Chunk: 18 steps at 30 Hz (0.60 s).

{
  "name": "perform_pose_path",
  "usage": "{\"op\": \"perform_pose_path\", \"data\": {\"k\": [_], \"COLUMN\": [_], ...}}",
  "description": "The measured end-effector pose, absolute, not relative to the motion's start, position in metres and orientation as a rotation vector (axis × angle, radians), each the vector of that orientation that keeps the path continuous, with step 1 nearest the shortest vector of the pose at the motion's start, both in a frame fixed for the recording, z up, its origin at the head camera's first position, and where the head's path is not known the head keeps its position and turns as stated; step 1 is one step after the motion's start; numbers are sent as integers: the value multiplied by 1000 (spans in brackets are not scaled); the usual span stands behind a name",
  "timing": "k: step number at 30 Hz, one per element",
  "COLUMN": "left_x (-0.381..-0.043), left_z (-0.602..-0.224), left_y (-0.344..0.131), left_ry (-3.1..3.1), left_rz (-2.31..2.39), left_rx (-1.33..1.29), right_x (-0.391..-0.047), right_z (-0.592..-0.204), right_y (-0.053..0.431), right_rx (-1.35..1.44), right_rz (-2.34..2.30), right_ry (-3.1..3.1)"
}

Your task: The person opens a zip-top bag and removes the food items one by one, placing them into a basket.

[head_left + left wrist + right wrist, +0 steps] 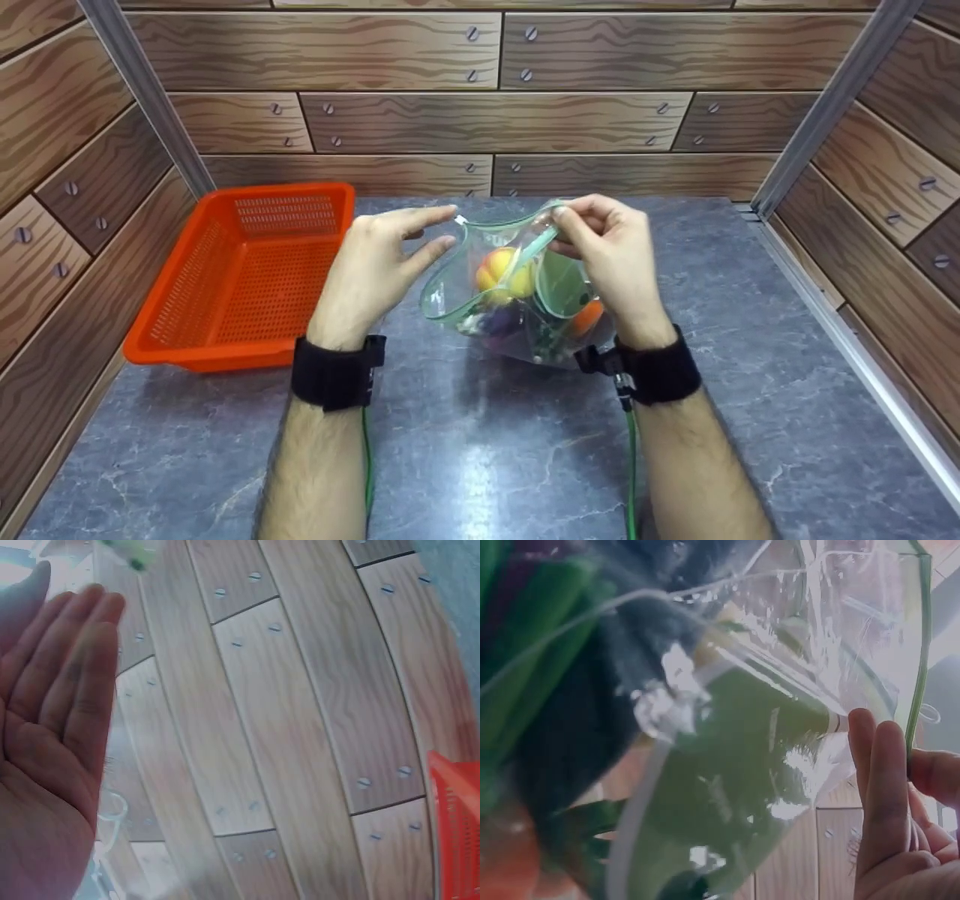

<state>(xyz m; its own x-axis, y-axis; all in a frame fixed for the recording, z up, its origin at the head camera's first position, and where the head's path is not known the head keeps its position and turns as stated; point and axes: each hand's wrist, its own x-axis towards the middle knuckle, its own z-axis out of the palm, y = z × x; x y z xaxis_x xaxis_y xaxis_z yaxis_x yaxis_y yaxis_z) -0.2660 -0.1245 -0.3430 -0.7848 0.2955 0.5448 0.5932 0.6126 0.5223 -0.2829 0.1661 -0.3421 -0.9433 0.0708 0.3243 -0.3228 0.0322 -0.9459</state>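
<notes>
The clear bag [450, 289] is between both hands. The right hand [615, 247] has its grip pinching the rim; firm tension there should steady the mouth. The left hand [375, 262] has thumb and forefinger spread beside the white slider [460, 220], contact unclear; best pinch it squarely.

The near right part of the orange basket [232, 358] is hidden behind the left hand [371, 262], and part of the clear bag [529, 289] behind the right hand [613, 244]. A dark purple item [504, 319] inside is too blurred to be identified. Whether the white slider [460, 220] is touched cannot be told. Both forearms [315, 472] are cut off below.
</notes>
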Motion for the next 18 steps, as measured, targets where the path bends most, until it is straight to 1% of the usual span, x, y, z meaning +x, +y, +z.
{"op": "perform_pose_path", "data": {"k": [3,7,11,18], "left_x": [-260,-254,-251,-252], "left_z": [-339,-336,-337,-343], "left_y": [-120,-114,-110,-104], "left_ry": [-2426,-2606,-2808,-2979], "left_rz": [-988,-1010,-984,-937], "left_rx": [-847,-983,-1022,-1044], "right_x": [-284,-283,-282,-281], "right_z": [-344,-347,-347,-346], "right_y": [162,159,159,159], "right_rx": [258,266,283,304], "right_rz": [1988,1980,1971,1942], "right_ry": [-2069,-2101,-2104,-2152]}}
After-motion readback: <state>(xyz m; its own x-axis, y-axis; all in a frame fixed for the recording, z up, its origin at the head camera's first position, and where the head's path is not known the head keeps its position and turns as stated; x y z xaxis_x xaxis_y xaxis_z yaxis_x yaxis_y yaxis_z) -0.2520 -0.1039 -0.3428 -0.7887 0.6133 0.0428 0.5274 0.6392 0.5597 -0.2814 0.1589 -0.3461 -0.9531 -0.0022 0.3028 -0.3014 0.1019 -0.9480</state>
